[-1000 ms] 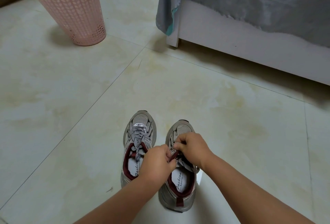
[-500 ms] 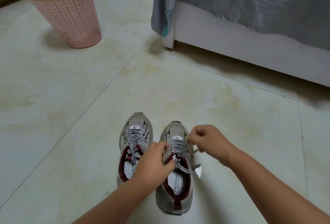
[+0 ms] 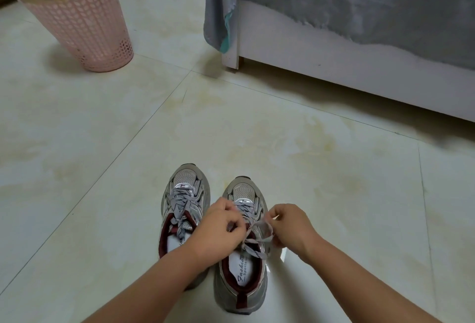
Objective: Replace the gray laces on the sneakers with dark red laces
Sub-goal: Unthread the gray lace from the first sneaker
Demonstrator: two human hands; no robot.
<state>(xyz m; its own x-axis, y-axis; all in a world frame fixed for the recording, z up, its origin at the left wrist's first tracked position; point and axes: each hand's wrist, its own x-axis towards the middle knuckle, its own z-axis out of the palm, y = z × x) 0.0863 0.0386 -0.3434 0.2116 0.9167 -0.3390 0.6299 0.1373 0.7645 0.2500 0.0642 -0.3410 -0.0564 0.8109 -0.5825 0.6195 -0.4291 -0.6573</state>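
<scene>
Gray laces (image 3: 253, 241) on the right sneaker (image 3: 243, 258) look soft, flat and light, so they should slide free if pinched near the tips. Left hand (image 3: 221, 230) and right hand (image 3: 290, 227) each pinch a strand over the tongue, seemingly loosening the knot. Left sneaker (image 3: 183, 207) sits just beside, laces tied.

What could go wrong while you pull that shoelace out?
The gray lace is crossed between the left hand and right hand, so pulling both ends might tighten a knot. The right shoe sits loose on the floor and might tip or slide against the left shoe.
</scene>
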